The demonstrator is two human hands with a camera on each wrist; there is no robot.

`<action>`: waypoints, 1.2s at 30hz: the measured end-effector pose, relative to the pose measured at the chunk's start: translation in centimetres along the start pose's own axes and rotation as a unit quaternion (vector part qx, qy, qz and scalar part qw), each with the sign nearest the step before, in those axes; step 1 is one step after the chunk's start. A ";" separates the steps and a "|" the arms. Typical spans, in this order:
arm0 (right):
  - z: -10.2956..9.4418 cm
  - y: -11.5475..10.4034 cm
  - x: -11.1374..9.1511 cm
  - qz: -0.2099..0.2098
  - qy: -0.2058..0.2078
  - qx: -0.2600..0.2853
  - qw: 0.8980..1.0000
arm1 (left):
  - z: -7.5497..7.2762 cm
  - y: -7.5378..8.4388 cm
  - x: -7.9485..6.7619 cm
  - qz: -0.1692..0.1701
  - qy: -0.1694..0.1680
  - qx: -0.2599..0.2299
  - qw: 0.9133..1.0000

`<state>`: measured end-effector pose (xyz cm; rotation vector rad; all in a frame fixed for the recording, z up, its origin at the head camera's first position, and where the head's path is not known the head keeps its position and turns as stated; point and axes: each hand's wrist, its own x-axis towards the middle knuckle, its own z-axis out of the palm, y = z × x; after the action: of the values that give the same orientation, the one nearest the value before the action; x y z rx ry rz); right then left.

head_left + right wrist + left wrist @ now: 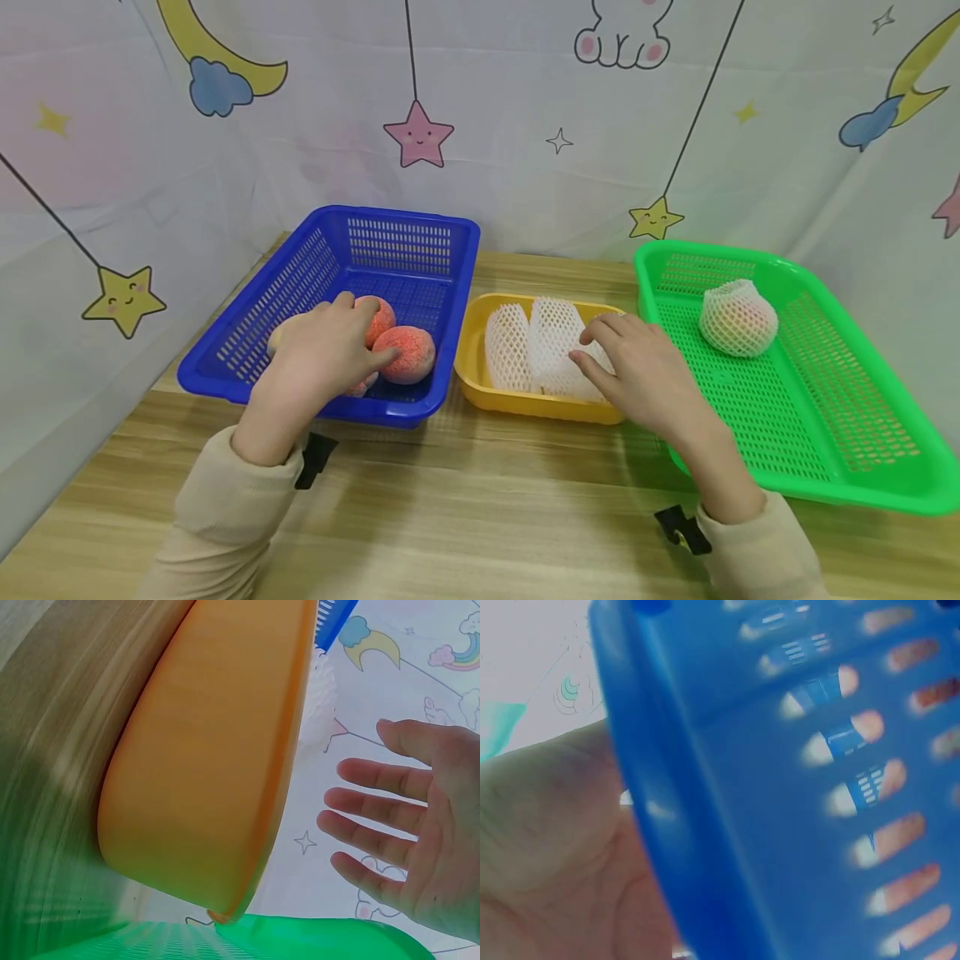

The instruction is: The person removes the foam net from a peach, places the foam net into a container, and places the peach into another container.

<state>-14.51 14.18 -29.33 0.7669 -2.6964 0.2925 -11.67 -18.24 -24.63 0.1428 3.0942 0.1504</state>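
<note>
My left hand is over several peaches in the blue basket, thumb spread out beside the front peach. Its fingertips reach down by a second peach, and a paler fruit is partly covered by the hand. In the left wrist view the basket wall blocks most of the fingers. My right hand hovers with spread, relaxed fingers over white foam net sleeves in the yellow tray. Nothing is in that hand in the right wrist view.
At the right stands a green basket holding one peach in a foam net. The yellow tray sits between both baskets on a wooden table. A patterned white curtain hangs close behind them.
</note>
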 end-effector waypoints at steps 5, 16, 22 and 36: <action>-0.3 0.0 -0.1 0.007 0.000 0.004 1.000 | 0.4 0.6 0.2 0.018 0.042 -0.024 0.999; -1.1 0.7 -0.1 0.005 0.030 0.010 0.999 | 2.3 3.0 0.7 0.052 0.121 -0.039 0.990; -1.4 1.1 -0.3 0.022 0.024 0.020 0.999 | 2.9 4.2 0.9 0.055 0.124 -0.041 0.990; -1.8 1.7 -0.5 0.012 0.038 -0.007 0.999 | 4.4 5.4 1.1 0.096 0.146 -0.051 0.983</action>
<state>-14.60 16.31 -28.06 0.7062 -2.6342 0.3032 -12.04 -12.41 -28.55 0.4542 3.3471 0.3689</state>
